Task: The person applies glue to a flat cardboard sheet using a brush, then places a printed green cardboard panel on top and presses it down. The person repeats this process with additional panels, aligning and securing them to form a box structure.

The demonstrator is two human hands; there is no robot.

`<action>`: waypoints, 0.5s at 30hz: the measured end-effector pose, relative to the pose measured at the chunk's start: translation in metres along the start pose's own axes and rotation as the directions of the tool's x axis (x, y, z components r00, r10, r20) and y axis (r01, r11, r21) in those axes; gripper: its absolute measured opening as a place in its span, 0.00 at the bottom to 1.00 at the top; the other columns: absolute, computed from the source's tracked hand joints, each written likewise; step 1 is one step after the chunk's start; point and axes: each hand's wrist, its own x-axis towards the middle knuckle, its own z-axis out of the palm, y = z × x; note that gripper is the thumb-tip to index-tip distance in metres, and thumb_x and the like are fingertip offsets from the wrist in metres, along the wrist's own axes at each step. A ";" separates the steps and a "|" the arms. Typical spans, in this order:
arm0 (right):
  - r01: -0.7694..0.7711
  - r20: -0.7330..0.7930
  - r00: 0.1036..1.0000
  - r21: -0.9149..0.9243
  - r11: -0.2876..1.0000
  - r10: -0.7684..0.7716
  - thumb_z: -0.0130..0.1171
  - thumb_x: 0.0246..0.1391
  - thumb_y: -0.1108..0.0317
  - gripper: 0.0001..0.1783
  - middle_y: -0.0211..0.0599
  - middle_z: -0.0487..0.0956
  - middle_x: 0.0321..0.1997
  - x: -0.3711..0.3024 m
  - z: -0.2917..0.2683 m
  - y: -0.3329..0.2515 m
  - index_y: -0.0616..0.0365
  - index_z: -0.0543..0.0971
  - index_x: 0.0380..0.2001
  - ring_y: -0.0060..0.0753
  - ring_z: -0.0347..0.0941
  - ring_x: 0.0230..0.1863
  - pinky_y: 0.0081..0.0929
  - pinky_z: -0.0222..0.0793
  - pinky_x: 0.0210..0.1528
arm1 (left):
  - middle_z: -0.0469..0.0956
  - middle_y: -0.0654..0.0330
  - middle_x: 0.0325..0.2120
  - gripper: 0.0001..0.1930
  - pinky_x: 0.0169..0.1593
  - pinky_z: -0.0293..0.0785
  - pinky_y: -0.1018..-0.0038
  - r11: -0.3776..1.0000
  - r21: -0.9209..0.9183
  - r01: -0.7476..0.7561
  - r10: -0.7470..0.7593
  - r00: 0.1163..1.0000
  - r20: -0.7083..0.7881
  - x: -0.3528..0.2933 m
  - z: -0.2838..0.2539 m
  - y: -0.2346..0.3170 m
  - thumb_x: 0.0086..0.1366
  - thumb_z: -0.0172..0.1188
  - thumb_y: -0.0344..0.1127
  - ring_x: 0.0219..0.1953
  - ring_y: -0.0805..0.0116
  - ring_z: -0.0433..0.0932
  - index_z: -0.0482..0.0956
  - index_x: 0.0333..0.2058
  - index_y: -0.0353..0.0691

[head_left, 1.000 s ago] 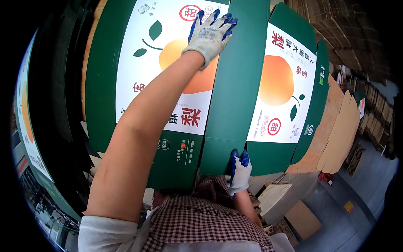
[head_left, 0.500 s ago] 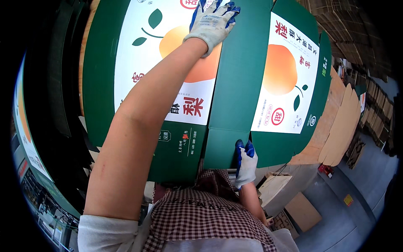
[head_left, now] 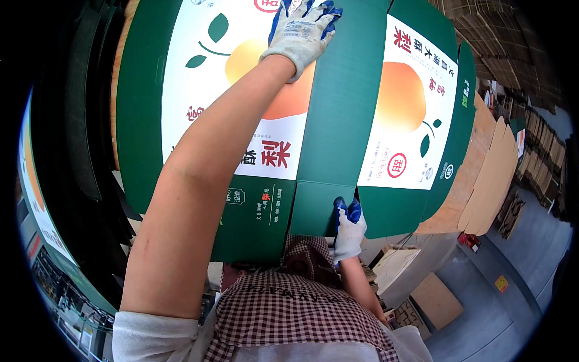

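A flat green cardboard box blank, printed with large orange pears on white panels, spreads out in front of me. My left hand, in a white glove with blue-coated fingers, lies on its far part, over the edge of the left white panel. Its fingers are spread, with the tips near the upper picture edge. My right hand, gloved alike, is at the near edge by a slot between two flaps. Its blue fingertips close on the flap's edge; the fingers underneath are hidden. My left forearm crosses the left pear panel.
A wooden tabletop shows under the blank, with plain brown cardboard at its right edge. Stacks of cardboard stand at the far right. Dark machine parts run along the left, beside another printed sheet.
The blank and both hands sit slightly farther left in the picture. The right hand is also slightly higher, still at the flap's edge. The left hand stays flat on the blank.
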 end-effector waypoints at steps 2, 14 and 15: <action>0.017 -0.018 1.000 -0.052 0.999 -0.018 0.52 0.49 0.75 0.15 0.32 0.74 0.38 0.000 0.001 0.001 0.67 0.71 0.42 0.21 0.68 0.36 0.19 0.64 0.40 | 0.54 0.61 0.58 0.24 0.60 0.39 0.51 1.000 0.007 -0.006 0.006 1.000 0.002 -0.001 0.000 0.000 0.60 0.39 0.45 0.61 0.58 0.48 0.57 0.56 0.52; 0.069 -0.078 0.994 -0.096 0.993 -0.076 0.57 0.43 0.72 0.18 0.43 0.77 0.34 0.008 0.006 0.018 0.64 0.72 0.41 0.32 0.73 0.35 0.27 0.65 0.41 | 0.54 0.68 0.58 0.22 0.63 0.37 0.59 0.962 0.253 0.103 -0.136 0.984 0.117 -0.016 -0.018 -0.027 0.63 0.36 0.50 0.61 0.68 0.48 0.59 0.55 0.56; 0.056 -0.080 0.995 -0.108 0.993 -0.065 0.57 0.43 0.71 0.18 0.42 0.77 0.34 0.009 0.006 0.016 0.64 0.72 0.40 0.32 0.73 0.35 0.27 0.65 0.41 | 0.56 0.65 0.57 0.22 0.62 0.38 0.58 0.976 0.199 0.087 -0.108 0.989 0.097 -0.021 -0.023 -0.024 0.63 0.38 0.48 0.61 0.65 0.49 0.60 0.54 0.52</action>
